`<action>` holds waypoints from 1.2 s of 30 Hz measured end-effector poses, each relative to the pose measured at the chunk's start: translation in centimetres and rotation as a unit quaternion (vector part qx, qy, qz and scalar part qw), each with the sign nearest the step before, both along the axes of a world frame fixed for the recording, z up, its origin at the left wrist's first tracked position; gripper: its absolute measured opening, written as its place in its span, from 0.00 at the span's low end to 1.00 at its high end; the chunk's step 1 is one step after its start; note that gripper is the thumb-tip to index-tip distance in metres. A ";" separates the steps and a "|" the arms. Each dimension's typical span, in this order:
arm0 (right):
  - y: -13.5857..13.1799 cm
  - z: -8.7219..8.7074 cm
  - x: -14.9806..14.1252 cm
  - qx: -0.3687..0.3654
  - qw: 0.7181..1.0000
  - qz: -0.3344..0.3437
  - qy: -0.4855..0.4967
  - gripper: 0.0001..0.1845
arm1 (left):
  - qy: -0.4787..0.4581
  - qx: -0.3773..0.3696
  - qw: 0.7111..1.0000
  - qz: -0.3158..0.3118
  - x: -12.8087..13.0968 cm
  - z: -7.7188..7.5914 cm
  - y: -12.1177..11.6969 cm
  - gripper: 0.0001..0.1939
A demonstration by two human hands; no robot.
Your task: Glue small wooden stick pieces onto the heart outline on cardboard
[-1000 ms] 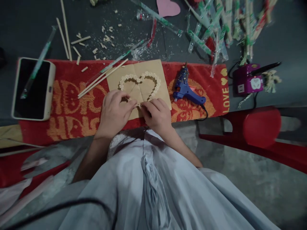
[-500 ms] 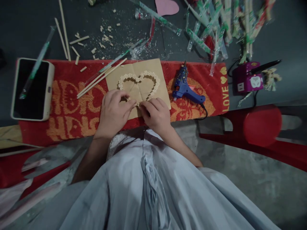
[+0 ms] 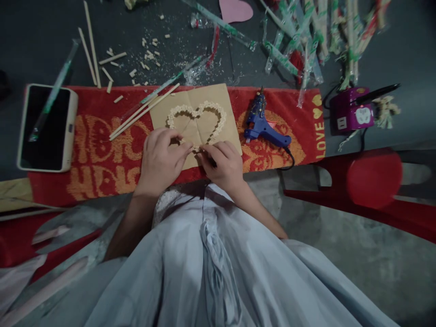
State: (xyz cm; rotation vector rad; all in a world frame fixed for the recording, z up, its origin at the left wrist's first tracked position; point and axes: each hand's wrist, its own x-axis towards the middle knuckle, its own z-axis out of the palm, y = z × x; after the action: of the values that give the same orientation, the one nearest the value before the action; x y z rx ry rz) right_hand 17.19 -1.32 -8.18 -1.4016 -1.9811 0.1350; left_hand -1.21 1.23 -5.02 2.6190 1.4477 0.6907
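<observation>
We class this as an improvised craft station, homelike rather than industrial. In evidence we record a heart outline (image 3: 222, 120) and a glue gun (image 3: 264, 126) over a patterned red towel (image 3: 102, 156), stick pieces (image 3: 150, 55) and plastic wrappers (image 3: 282, 58) on a dark table (image 3: 116, 27), and a red chair (image 3: 374, 179) on grey flooring (image 3: 340, 231).

Left hand (image 3: 161, 155), right hand (image 3: 223, 163) at tip of heart outline (image 3: 222, 120); glue gun (image 3: 261, 123) on towel (image 3: 109, 152)

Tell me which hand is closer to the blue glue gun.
Right. The right hand, at the heart outline's lower tip, is just left of the blue glue gun; the left hand is farther left, beyond the right one.
</observation>
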 end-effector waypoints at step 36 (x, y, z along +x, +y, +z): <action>0.1 1.2 0.2 0.093 0.995 0.023 0.016 0.06 | -0.030 0.050 0.998 0.012 -0.2 -0.1 -0.5 0.09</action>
State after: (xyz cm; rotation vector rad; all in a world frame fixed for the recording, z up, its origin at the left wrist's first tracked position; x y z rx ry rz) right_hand 17.41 -1.21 -6.93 -1.2287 -1.9462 -0.0066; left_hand -1.40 0.76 -5.08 2.6330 1.4672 0.8566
